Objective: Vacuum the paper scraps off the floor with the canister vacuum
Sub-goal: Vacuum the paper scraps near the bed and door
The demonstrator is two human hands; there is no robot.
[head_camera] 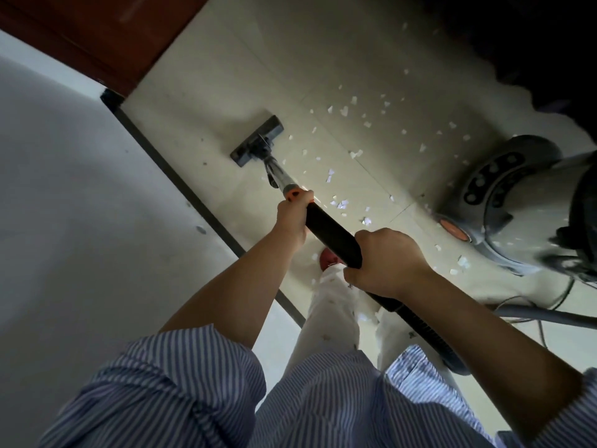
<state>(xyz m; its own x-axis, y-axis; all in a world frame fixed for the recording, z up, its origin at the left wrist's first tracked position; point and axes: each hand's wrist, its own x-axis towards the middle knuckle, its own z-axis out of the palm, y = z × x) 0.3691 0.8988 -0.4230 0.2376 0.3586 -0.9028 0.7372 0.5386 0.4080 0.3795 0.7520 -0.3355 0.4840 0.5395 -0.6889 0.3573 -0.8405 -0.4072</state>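
Head view, nearest first: we see the blue-and-white striped shirt (pixel 181 392) filling the bottom, sleeves rolled up on both forearms, pale trousers (pixel 332 305) below that and a reddish slipper toe (pixel 328 257) poking out past them.

Right hand (pixel 384 261) is wrapped around the black handle section (pixel 332 232) of the vacuum wand, fingers curled tight over it. Left hand (pixel 295 210) grips further down the wand, right at the orange collar (pixel 292 192) where black tube meets the metal tube (pixel 277 171). Both hands hold the wand, none free.

The metal tube runs down to the dark floor nozzle (pixel 256 140), flat on the pale tile floor (pixel 226 76), sitting left of the mess and near the dark baseboard strip (pixel 181 179) along the grey wall (pixel 64 189). Paper scraps (pixel 344 109), white, are strewn across the tiles right of the nozzle, some just beside the wand, more around the canister.

Canister vacuum (pixel 504 202) sits at the right edge, grey body with dark vents and an orange button (pixel 454 230); scraps lie against its base. Grey hose (pixel 549 315) and a thin cord (pixel 539 324) trail on the floor below it. Brown wooden door (pixel 106 33) top left. Dark fabric mass (pixel 533 43) top right, cannot tell what it is.

No brand, label or writing readable anywhere; the trousers carry small marks too blurred to read.
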